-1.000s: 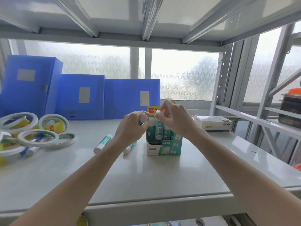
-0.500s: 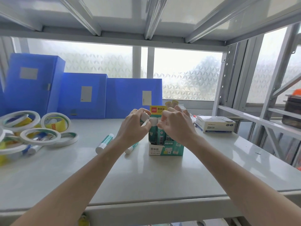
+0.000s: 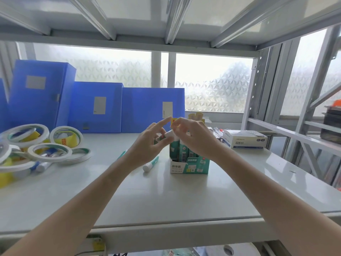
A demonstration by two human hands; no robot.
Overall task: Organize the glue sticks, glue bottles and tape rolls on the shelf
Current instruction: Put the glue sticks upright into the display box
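Glue stick (image 3: 167, 136) over box (image 3: 190, 166); shelf (image 3: 166, 200) front bare.

Tape rolls (image 3: 49, 154) lie left of glue box (image 3: 190, 165) on shelf (image 3: 166, 200).

The right hand (image 3: 195, 137) covered the tops of the glue sticks standing in the green carton (image 3: 190, 166). The left hand (image 3: 147, 145) hid most of the stick it held and part of a loose glue stick (image 3: 150, 164) left of the carton. The tape rolls (image 3: 36, 150), far left of the carton, were cut by the frame edge.
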